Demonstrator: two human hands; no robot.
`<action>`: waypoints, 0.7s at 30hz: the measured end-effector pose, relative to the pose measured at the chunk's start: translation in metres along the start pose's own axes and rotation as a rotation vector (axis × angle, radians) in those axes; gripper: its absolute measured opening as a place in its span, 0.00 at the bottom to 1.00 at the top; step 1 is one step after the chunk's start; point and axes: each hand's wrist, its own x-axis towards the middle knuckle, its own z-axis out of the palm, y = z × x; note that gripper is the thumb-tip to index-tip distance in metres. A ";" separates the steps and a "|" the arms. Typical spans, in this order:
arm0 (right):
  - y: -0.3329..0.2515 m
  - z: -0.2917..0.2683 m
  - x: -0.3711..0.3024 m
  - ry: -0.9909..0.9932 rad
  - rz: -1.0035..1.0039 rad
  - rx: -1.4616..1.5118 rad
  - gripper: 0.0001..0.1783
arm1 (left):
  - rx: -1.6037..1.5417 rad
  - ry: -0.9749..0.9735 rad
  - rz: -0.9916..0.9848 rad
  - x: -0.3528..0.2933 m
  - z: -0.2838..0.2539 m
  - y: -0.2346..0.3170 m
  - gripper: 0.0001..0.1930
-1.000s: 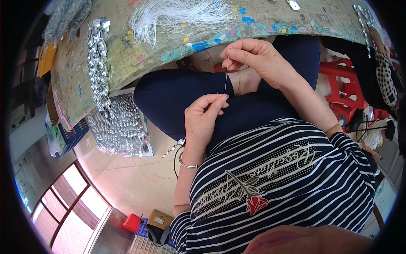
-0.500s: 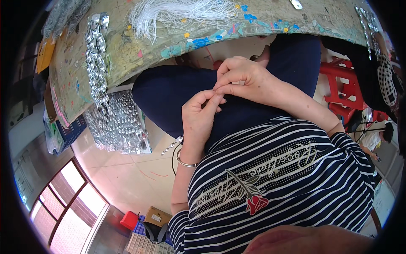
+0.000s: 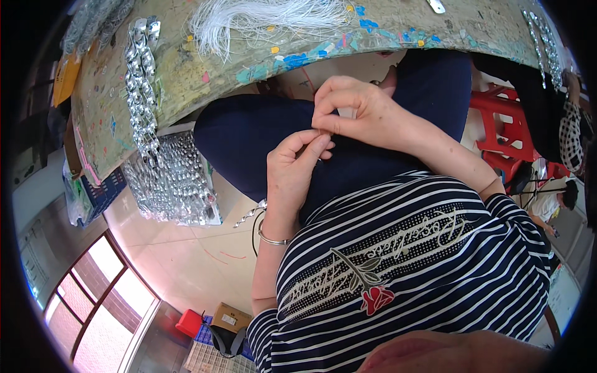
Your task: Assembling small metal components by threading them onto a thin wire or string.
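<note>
Above my lap in dark blue trousers [image 3: 249, 137], both hands meet fingertip to fingertip. My left hand [image 3: 292, 161] pinches with thumb and forefinger; a tiny shiny bit shows just under its fingers. My right hand [image 3: 360, 112] pinches right above it, thumb against forefinger. Whatever lies between the fingertips is too fine to make out. Past my hands, a bundle of white string [image 3: 249, 25] lies on the worn table [image 3: 186, 81]. Shiny silver twisted strips [image 3: 142, 87] hang over the table's edge on the left. A short silver spiral [image 3: 249, 214] dangles beside my left wrist.
More silver spirals in clear plastic [image 3: 174, 180] hang below the table at left. A red plastic stool [image 3: 507, 115] stands to the right, near another person's checked sleeve [image 3: 569, 130]. A cardboard box [image 3: 230, 320] and a red container [image 3: 189, 323] sit on the lower left.
My right hand has shifted slightly left and up, its fingers curled a little more. My left hand stays nearly in place. The other person's sleeve at the right has moved a little.
</note>
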 end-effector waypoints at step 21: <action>-0.008 -0.013 0.004 0.052 0.459 0.532 0.05 | -0.247 -0.019 0.078 0.015 0.010 0.017 0.09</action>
